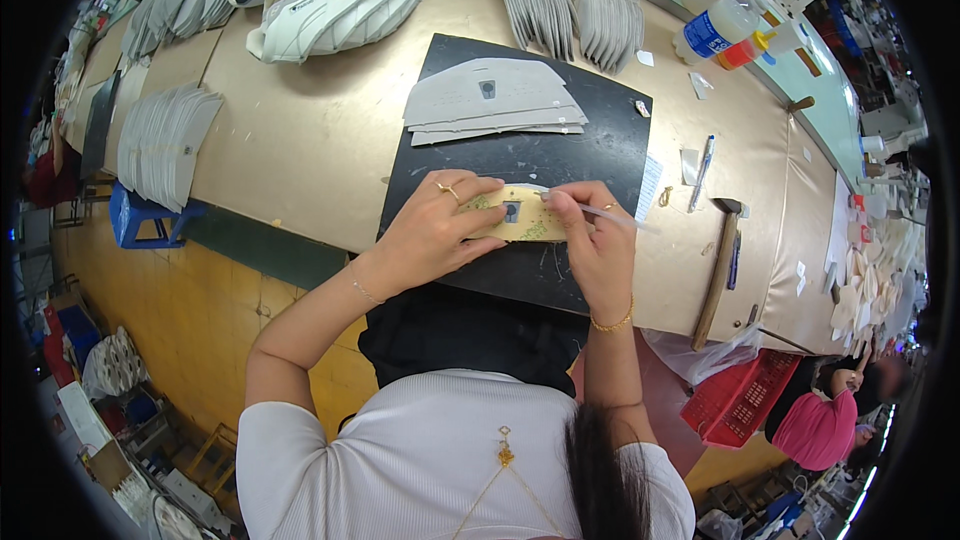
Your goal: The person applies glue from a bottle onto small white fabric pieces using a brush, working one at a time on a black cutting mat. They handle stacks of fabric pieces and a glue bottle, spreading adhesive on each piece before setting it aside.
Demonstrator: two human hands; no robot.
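A yellow template [538,228] with a small window lies near the front of a black board [600,160]. A pale edge of a piece shows beneath its far rim. My left hand [432,222] grips the template's left part, fingers over the top and thumb along the near edge. In my right hand [602,252] is a slim white pen [612,215], pinched with its tip at the template's far edge. Beyond my hands, several grey shoe pieces [490,92] lie overlapped on the board, the top one bearing a small dark mark.
White shoe uppers [340,5] and bundled grey pieces [600,10] stand along the back. More pieces [168,145] sit at left above a blue stool [150,220]. Right: bottles [718,30], a blue pen [703,175], a hammer [715,285], a red crate [740,402].
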